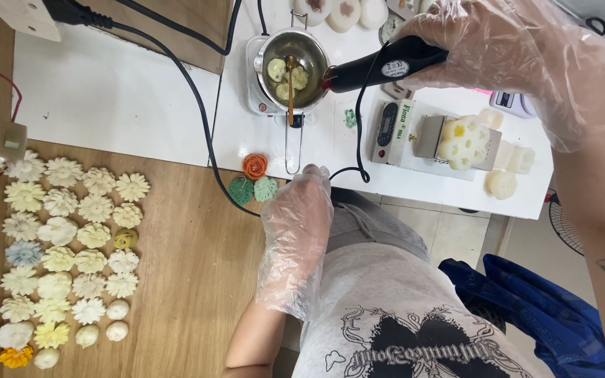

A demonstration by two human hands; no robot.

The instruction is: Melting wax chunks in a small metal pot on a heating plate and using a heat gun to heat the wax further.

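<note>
Over the pot: the heat gun point(386, 66) lies with its long axis running right to left, nozzle tip at the pot point(295, 66) rim.
Right hand point(498, 49): gloved, fingers wrapped tight around the gun's handle, right of the pot.
Left hand point(295, 224): gloved, below the pot at the desk point(141, 105) edge, fingers loosely curled, holding nothing; it is farther from the gun than the right.
In the pot: pale wax pieces and a stick.
Hard to make out: the gun's handle under the glove; the cord point(358, 140) end.
</note>
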